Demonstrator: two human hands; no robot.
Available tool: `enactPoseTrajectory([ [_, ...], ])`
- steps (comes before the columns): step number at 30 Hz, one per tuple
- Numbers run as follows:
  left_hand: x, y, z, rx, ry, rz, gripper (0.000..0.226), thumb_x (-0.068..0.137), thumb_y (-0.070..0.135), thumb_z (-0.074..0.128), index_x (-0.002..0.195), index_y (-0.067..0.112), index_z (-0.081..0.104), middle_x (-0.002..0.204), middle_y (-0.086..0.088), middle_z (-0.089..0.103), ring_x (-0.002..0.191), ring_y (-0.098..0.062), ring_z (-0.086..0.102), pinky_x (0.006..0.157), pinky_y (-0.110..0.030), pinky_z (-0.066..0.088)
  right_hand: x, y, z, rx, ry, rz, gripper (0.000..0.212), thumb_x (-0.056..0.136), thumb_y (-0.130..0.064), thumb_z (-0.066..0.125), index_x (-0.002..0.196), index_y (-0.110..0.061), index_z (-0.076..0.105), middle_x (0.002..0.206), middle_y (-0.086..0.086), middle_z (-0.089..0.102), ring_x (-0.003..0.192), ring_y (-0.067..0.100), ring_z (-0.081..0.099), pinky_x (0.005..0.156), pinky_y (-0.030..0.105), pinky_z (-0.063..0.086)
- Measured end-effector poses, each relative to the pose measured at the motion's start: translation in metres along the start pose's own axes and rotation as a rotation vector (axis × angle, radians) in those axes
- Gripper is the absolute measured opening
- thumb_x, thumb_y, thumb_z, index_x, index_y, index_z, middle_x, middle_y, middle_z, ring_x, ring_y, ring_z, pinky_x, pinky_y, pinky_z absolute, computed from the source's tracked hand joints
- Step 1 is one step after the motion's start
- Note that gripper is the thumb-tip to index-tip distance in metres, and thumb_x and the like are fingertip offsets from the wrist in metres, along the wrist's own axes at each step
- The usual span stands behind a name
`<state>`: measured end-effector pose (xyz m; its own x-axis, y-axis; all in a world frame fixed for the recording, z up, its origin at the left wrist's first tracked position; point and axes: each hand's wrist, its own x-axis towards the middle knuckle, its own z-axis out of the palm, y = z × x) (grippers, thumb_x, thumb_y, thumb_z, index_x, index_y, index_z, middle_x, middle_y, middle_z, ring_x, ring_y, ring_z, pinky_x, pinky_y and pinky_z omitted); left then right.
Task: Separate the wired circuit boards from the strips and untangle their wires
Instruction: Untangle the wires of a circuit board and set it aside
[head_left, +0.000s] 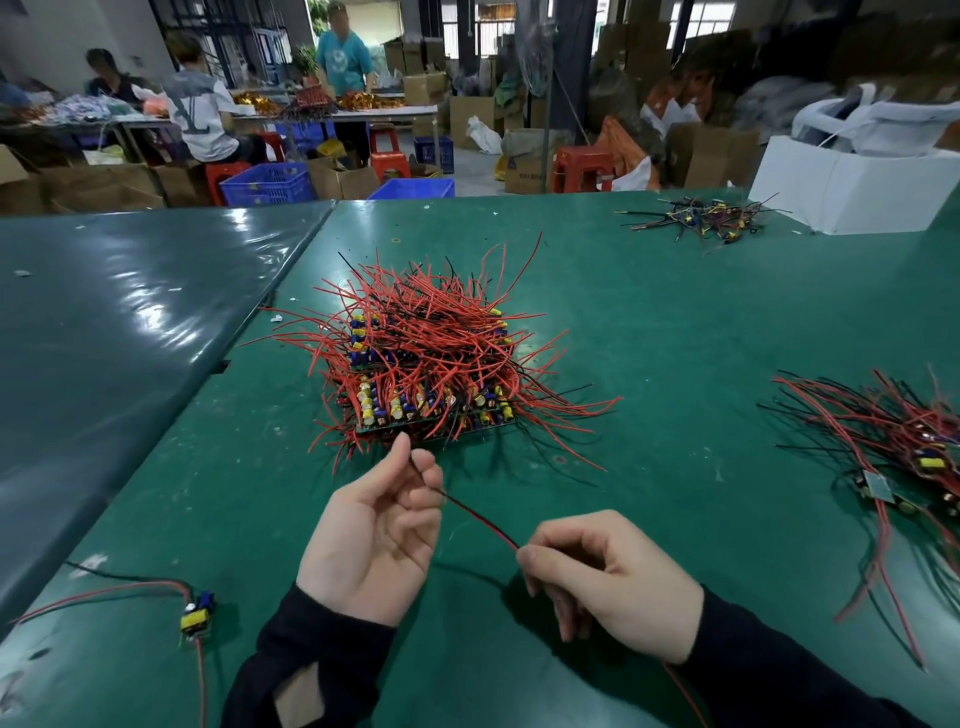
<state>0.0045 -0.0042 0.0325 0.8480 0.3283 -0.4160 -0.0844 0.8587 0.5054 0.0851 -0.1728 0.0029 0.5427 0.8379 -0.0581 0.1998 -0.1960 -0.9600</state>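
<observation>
Nearest cam: both hands over the counter's near edge, black sleeves. Left hand (371, 535) palm up, thumb + fingertips pinching a red/black wire pair (480, 518); right hand (605, 577) curled, pinching the same pair further along. Wire runs taut between them, then passes under the right hand and off toward the near edge; can't see a board on it.

Step in hand, by my read: drawing the pair straight. To do it well, keep the left pinch fixed, slide the right along w/ light pressure, don't yank, since solder joints on such boards prob. tear easily. Feed out any loops before pulling.

Main pile (431, 358) sits mid-counter, just beyond the left hand: green boards in strips, stacked, w/ yellow and blue parts, buried under a bristle of red and black leads sticking out all ways. Lots left to do.

One loose board (196, 613) w/ wires lies near the left near corner. Another batch (904, 457) by the right edge, a smaller heap (701, 218) at the far right beside a white box (841, 182).
</observation>
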Motion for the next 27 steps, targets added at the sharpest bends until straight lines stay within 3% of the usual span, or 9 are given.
enactPoseTrajectory([
  [7, 0.003, -0.001, -0.003, -0.068, 0.085, 0.072, 0.015, 0.07, 0.012, 0.059, 0.057, 0.007, 0.053, 0.056, -0.004, 0.047, 0.029, -0.005, 0.032, 0.026, -0.011, 0.022, 0.0, -0.008, 0.001, 0.043, -0.111, -0.009, 0.024, 0.088, -0.029, 0.055, 0.067, -0.023, 0.065, 0.049, -0.005, 0.055, 0.047, 0.01, 0.051, 0.046, 0.018, 0.038],
  [10, 0.004, -0.003, -0.001, -0.027, 0.014, 0.133, 0.021, 0.074, 0.023, 0.06, 0.066, 0.005, 0.067, 0.063, -0.004, 0.055, 0.036, -0.005, 0.036, 0.029, -0.013, 0.027, -0.001, -0.012, -0.002, 0.127, -0.161, -0.03, 0.018, 0.087, -0.027, 0.058, 0.077, -0.022, 0.071, 0.054, -0.006, 0.06, 0.048, 0.005, 0.048, 0.047, 0.01, 0.033],
  [12, 0.004, -0.008, 0.003, 0.098, -0.012, 0.169, 0.042, 0.075, 0.042, 0.059, 0.089, 0.004, 0.069, 0.07, -0.003, 0.06, 0.04, -0.006, 0.04, 0.03, -0.013, 0.027, 0.001, -0.013, -0.004, 0.24, -0.082, -0.014, 0.011, 0.082, -0.026, 0.069, 0.08, -0.018, 0.076, 0.056, -0.004, 0.063, 0.042, -0.001, 0.043, 0.042, 0.008, 0.03],
  [14, 0.005, -0.016, 0.005, 0.286, 0.044, 0.215, 0.049, 0.067, 0.049, 0.063, 0.09, 0.006, 0.065, 0.066, -0.002, 0.061, 0.039, -0.007, 0.04, 0.031, -0.013, 0.025, 0.005, -0.011, -0.009, 0.389, 0.1, 0.067, 0.023, 0.07, -0.037, 0.069, 0.083, -0.021, 0.078, 0.06, -0.001, 0.065, 0.04, 0.002, 0.036, 0.037, 0.012, 0.025],
  [16, 0.005, -0.028, 0.005, 0.504, 0.019, 0.24, 0.042, 0.057, 0.045, 0.07, 0.077, 0.007, 0.066, 0.064, -0.003, 0.062, 0.042, -0.01, 0.045, 0.035, -0.016, 0.03, 0.009, -0.009, -0.015, 0.541, 0.27, 0.109, 0.028, 0.064, -0.038, 0.066, 0.085, -0.025, 0.078, 0.064, 0.001, 0.067, 0.042, 0.003, 0.042, 0.037, 0.012, 0.028],
  [19, 0.0, -0.048, 0.006, 0.761, -0.14, 0.205, 0.039, 0.049, 0.04, 0.074, 0.07, 0.007, 0.073, 0.073, -0.01, 0.071, 0.055, -0.015, 0.061, 0.044, -0.019, 0.046, 0.01, -0.009, -0.017, 0.677, 0.381, 0.091, 0.028, 0.059, -0.035, 0.069, 0.084, -0.025, 0.079, 0.07, 0.004, 0.071, 0.049, 0.005, 0.056, 0.042, 0.011, 0.04],
  [25, 0.003, -0.06, 0.002, 0.785, -0.215, 0.187, 0.006, 0.071, 0.011, 0.07, 0.067, 0.006, 0.072, 0.063, -0.016, 0.068, 0.049, -0.018, 0.063, 0.046, -0.02, 0.049, 0.009, -0.007, -0.011, 0.729, 0.376, 0.039, 0.029, 0.053, -0.027, 0.074, 0.081, -0.017, 0.079, 0.076, 0.009, 0.072, 0.06, 0.013, 0.067, 0.05, 0.016, 0.05],
  [27, 0.004, -0.055, -0.001, 0.837, -0.233, 0.215, 0.013, 0.079, 0.002, 0.065, 0.069, 0.007, 0.071, 0.058, -0.012, 0.064, 0.046, -0.016, 0.059, 0.045, -0.02, 0.048, 0.009, -0.008, -0.013, 0.716, 0.341, 0.018, 0.029, 0.054, -0.018, 0.074, 0.082, -0.014, 0.078, 0.076, 0.011, 0.07, 0.064, 0.017, 0.069, 0.052, 0.018, 0.052],
])
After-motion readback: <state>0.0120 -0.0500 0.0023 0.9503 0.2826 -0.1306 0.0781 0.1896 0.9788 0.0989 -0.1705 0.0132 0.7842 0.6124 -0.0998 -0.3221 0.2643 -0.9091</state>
